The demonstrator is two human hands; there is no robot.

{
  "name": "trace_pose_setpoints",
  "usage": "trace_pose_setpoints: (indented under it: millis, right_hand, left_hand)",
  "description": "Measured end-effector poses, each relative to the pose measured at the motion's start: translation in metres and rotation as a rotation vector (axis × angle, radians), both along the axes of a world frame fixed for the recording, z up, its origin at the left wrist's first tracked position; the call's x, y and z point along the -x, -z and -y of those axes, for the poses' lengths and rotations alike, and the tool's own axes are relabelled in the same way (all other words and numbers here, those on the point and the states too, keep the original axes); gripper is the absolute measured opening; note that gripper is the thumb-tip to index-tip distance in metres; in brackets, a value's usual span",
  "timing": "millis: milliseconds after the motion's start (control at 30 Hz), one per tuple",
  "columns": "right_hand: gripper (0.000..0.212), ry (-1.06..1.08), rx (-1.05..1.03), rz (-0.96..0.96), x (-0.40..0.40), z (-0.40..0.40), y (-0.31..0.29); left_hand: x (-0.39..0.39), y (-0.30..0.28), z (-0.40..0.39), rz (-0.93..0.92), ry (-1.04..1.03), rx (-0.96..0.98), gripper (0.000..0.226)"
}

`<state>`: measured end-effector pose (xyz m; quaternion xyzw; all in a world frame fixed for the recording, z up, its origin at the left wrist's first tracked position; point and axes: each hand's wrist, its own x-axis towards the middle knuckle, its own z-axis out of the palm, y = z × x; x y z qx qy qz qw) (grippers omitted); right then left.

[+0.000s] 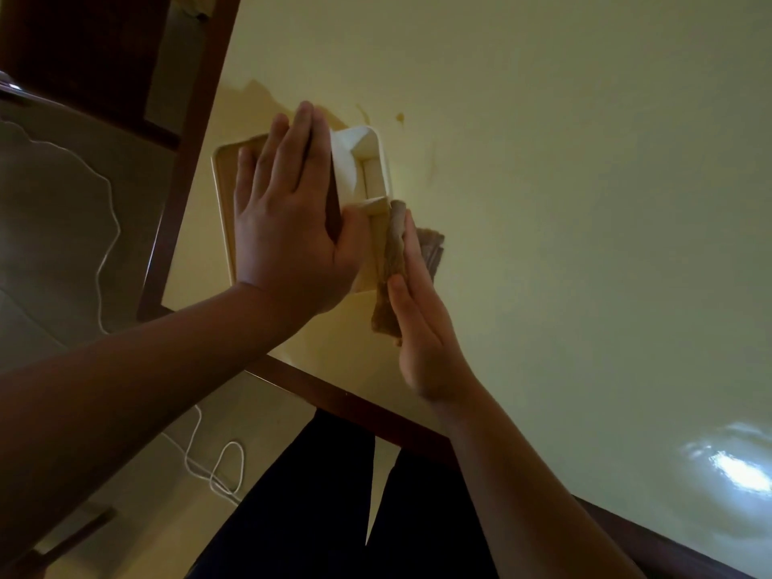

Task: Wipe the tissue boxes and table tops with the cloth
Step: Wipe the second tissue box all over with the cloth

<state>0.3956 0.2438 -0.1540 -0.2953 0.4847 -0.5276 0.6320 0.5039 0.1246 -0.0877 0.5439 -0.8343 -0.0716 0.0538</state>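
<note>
Both hands work at a cream tissue box (367, 169) left of the frame's centre. Left hand (288, 227) lies flat with straight fingers spread over the box's top and left side, thumb along the near edge, pressing it down. Right hand (417, 311), fingers straight and together, presses a brown cloth (392, 261) against the box's right side; the cloth is bunched between palm and box, and one fold shows past the fingertips on the table. At the box's upper end the dispensing slot shows. The box stands on a pale yellow table top (585, 202) near its left edge, which has a dark wooden rim (196, 160). Faint stains mark the surface just above the box. At lower left, a white cord (225, 465) loops across the tiled floor (62, 244). Dark trousers (313, 516) show at the bottom centre.
</note>
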Motion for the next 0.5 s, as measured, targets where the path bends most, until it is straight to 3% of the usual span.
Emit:
trace_pose_setpoints:
  millis: [233, 433, 500]
  right_hand:
    - [0.066, -0.011, -0.004, 0.079, 0.004, 0.020, -0.002]
    - [0.073, -0.030, -0.039, 0.006, 0.017, 0.081, -0.003]
    - [0.067, -0.030, -0.054, 0.016, 0.024, 0.097, -0.004]
  left_hand:
    - [-0.002, 0.001, 0.000, -0.002, -0.001, -0.007, 0.077]
    - [-0.003, 0.002, 0.002, 0.004, -0.001, -0.008, 0.080]
    - [-0.003, 0.001, 0.003, 0.008, 0.002, 0.000, 0.079]
